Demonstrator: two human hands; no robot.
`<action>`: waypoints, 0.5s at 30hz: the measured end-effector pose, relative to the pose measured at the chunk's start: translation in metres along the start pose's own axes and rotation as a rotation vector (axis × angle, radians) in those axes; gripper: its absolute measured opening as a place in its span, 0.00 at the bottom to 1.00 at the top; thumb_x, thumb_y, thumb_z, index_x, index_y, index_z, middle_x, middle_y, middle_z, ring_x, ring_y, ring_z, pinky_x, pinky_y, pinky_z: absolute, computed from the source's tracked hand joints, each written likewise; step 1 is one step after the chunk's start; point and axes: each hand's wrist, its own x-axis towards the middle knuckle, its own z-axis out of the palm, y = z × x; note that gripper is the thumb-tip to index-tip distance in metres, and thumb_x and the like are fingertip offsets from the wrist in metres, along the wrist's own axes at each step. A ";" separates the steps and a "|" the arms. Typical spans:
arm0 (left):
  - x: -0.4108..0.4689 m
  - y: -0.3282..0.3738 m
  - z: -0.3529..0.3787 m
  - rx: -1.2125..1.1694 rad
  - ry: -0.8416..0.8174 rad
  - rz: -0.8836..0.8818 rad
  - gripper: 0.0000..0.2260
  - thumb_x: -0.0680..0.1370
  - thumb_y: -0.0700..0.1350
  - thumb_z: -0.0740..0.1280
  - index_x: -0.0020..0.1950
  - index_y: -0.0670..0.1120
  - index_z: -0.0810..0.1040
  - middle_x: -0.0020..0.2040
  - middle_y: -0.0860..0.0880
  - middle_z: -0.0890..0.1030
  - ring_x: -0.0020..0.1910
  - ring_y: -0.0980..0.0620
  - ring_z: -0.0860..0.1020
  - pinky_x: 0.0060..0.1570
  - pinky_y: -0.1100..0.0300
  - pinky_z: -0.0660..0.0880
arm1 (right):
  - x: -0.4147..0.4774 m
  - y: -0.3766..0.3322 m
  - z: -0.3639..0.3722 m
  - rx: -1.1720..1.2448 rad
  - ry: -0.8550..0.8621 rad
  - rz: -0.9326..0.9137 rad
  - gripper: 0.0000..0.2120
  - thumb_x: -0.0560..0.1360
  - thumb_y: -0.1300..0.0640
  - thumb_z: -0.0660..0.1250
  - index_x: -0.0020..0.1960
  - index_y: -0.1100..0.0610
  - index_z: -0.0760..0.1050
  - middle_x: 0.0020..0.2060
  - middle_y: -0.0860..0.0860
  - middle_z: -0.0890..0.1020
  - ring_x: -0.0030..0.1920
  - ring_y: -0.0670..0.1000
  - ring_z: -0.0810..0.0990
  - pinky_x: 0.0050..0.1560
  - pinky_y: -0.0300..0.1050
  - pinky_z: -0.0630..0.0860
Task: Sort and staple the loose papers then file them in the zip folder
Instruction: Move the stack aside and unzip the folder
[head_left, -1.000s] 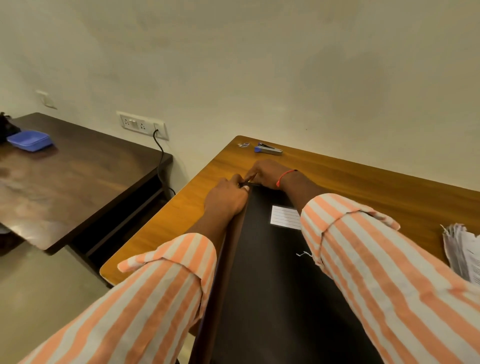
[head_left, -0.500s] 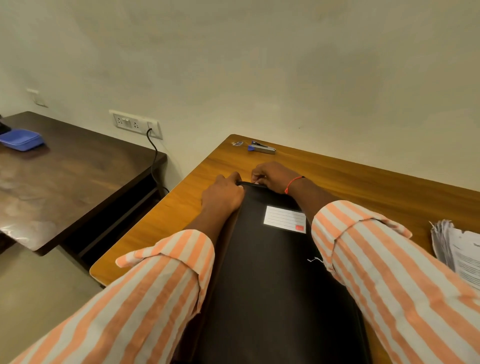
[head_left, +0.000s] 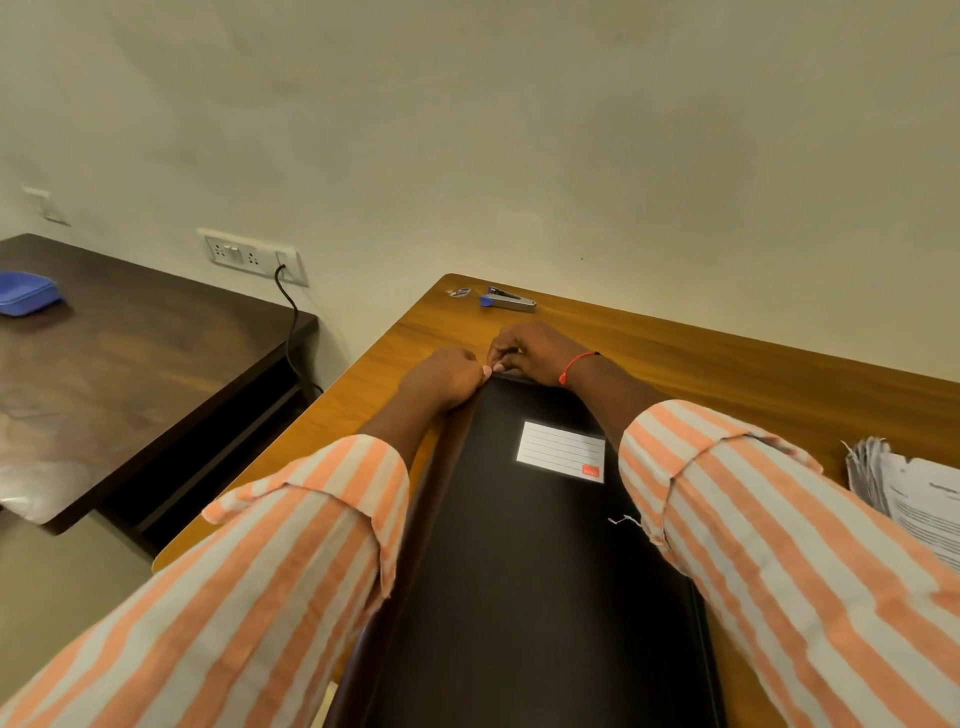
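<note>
Hands regroup at far corner of zip folder.
Your L hand & R hand now pinch its edge, fingers curled; papers right of it unfiled.

We can read nothing: the red patch on the folder's label and the papers' print are too blurred.

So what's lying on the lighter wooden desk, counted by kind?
Black zip folder: 1
Stapler: 1
Paper stack: 1
Small unclear item beside the stapler: 1
Total: 4
</note>
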 end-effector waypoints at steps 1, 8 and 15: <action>0.002 -0.003 0.001 -0.021 0.000 -0.001 0.13 0.84 0.48 0.59 0.55 0.43 0.80 0.52 0.42 0.80 0.52 0.44 0.78 0.56 0.48 0.75 | 0.000 0.000 0.000 0.000 0.001 0.001 0.07 0.78 0.64 0.68 0.52 0.56 0.83 0.48 0.50 0.81 0.49 0.47 0.77 0.46 0.33 0.70; 0.007 -0.032 0.000 -0.255 0.095 0.049 0.11 0.83 0.45 0.60 0.44 0.46 0.79 0.46 0.45 0.78 0.47 0.47 0.75 0.42 0.55 0.68 | -0.019 0.018 -0.004 -0.053 -0.010 0.024 0.06 0.78 0.65 0.67 0.50 0.57 0.82 0.49 0.52 0.80 0.52 0.50 0.76 0.53 0.42 0.73; 0.015 -0.033 -0.004 -0.139 0.065 0.053 0.13 0.84 0.47 0.59 0.43 0.45 0.76 0.43 0.44 0.78 0.45 0.46 0.75 0.44 0.53 0.70 | -0.068 0.059 -0.021 -0.090 0.027 0.130 0.07 0.79 0.65 0.67 0.51 0.56 0.83 0.48 0.49 0.80 0.51 0.49 0.77 0.55 0.46 0.75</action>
